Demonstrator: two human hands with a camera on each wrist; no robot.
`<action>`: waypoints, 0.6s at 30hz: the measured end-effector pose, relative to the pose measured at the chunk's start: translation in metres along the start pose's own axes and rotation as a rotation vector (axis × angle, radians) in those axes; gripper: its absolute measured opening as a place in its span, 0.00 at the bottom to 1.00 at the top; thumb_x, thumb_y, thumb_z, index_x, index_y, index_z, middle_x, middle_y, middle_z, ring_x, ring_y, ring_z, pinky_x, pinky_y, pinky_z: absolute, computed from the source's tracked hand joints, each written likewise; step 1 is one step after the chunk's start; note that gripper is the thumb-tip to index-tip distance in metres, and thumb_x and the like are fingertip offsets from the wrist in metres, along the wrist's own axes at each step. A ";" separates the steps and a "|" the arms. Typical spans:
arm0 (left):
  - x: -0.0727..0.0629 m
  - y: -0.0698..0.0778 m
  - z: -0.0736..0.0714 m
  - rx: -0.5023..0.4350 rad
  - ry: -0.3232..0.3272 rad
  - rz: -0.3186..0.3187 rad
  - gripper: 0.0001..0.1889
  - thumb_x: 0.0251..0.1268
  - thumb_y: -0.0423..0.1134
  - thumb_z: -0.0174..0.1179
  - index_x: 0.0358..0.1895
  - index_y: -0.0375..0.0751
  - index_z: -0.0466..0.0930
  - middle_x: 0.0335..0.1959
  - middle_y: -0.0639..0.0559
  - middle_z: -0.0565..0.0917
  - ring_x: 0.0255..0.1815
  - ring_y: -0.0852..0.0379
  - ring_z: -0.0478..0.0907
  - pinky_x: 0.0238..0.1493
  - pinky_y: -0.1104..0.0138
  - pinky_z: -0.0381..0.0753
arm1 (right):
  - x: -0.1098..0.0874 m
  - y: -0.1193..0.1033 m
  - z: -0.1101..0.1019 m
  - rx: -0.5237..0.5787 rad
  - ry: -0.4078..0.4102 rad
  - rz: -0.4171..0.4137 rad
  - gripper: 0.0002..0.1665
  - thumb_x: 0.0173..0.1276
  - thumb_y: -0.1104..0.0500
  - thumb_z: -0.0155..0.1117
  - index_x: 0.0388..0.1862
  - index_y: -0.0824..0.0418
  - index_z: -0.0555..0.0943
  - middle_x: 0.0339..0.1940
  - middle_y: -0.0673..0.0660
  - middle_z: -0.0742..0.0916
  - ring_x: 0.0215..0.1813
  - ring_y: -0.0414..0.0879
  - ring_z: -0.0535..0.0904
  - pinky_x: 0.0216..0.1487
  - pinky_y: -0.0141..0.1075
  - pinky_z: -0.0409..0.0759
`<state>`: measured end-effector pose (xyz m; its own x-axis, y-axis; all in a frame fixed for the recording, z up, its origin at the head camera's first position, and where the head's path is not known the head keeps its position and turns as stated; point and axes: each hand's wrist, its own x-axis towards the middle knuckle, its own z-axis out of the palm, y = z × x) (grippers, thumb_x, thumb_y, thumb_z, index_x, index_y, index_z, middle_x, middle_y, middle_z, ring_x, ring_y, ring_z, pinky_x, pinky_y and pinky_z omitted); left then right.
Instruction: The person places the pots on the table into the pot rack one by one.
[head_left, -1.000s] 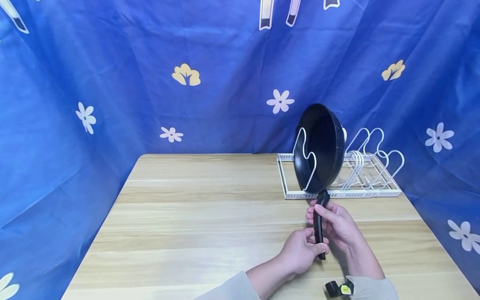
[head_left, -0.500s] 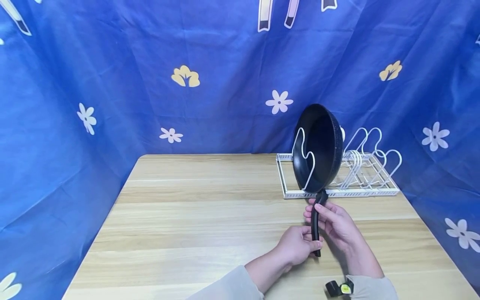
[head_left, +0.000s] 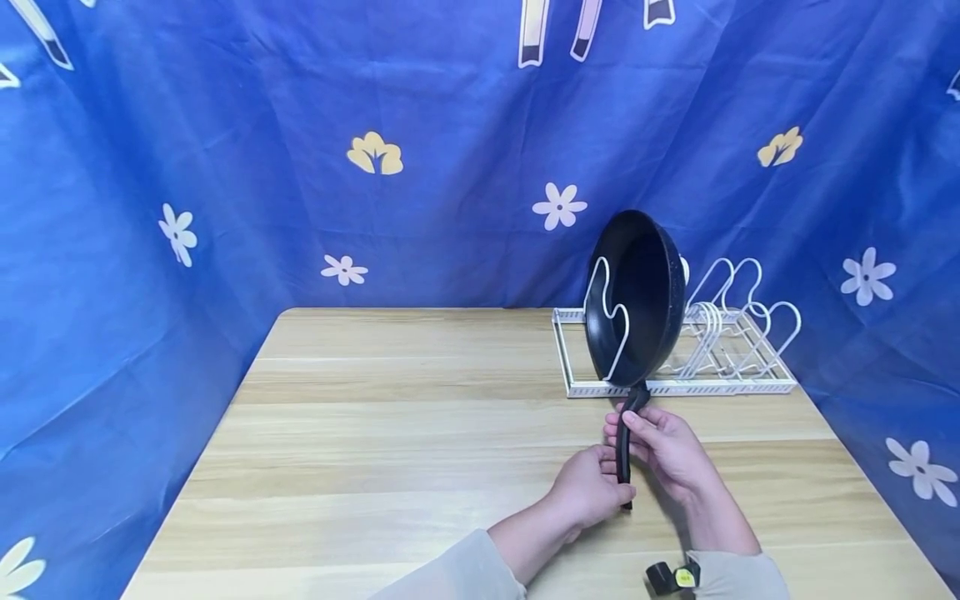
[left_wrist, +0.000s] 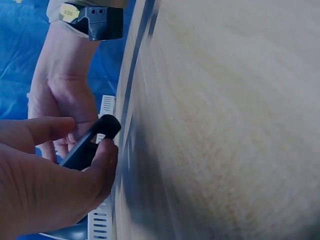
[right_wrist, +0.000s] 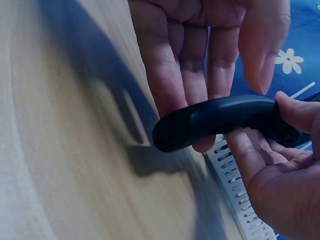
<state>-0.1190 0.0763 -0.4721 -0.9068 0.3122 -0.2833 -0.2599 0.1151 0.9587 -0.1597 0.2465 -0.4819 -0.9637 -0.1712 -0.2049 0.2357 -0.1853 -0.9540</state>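
A black frying pan [head_left: 651, 292] stands on its edge in the left slot of a white wire rack [head_left: 675, 387], its hollow facing left. Its handle [head_left: 624, 446] points toward me over the table. My left hand [head_left: 588, 487] pinches the handle near its free end; in the left wrist view the thumb and fingers [left_wrist: 102, 165] close around that black end. Nearer the pan body, my right hand [head_left: 675, 454] holds the handle between thumb and fingers. In the right wrist view, the handle [right_wrist: 215, 120] runs between the left hand [right_wrist: 195, 55] above and the right hand [right_wrist: 280, 175].
Several white wire dividers [head_left: 708, 337] rise from the rack to the right of the pan. The rack sits at the back right of a wooden table [head_left: 390, 433]. A blue curtain [head_left: 450, 208] with flowers hangs behind and at the sides.
Both hands have shifted slightly left, swinging the handle's free end left with them. The pan stays upright in the rack, and both hands keep their hold.
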 end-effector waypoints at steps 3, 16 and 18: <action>-0.001 0.001 0.000 0.020 -0.016 0.000 0.29 0.56 0.22 0.71 0.64 0.26 0.78 0.51 0.41 0.89 0.48 0.56 0.88 0.48 0.67 0.91 | 0.002 0.002 0.001 -0.005 0.011 0.009 0.18 0.86 0.61 0.57 0.65 0.73 0.73 0.43 0.49 0.95 0.49 0.40 0.92 0.59 0.33 0.90; -0.006 0.006 -0.007 0.079 -0.068 -0.032 0.29 0.59 0.27 0.70 0.66 0.30 0.77 0.40 0.48 0.86 0.31 0.60 0.75 0.31 0.71 0.73 | 0.013 0.010 0.008 0.002 0.051 0.016 0.12 0.86 0.63 0.58 0.60 0.70 0.76 0.40 0.49 0.95 0.46 0.40 0.93 0.57 0.33 0.91; -0.007 0.007 -0.010 0.119 -0.070 -0.016 0.32 0.59 0.28 0.71 0.69 0.30 0.76 0.39 0.48 0.84 0.31 0.59 0.74 0.30 0.71 0.72 | 0.014 0.011 0.009 -0.002 0.058 0.019 0.13 0.86 0.63 0.58 0.60 0.70 0.76 0.40 0.49 0.95 0.46 0.40 0.93 0.56 0.33 0.91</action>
<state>-0.1181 0.0655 -0.4637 -0.8765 0.3735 -0.3037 -0.2295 0.2303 0.9457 -0.1696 0.2329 -0.4931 -0.9647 -0.1183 -0.2351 0.2537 -0.1807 -0.9503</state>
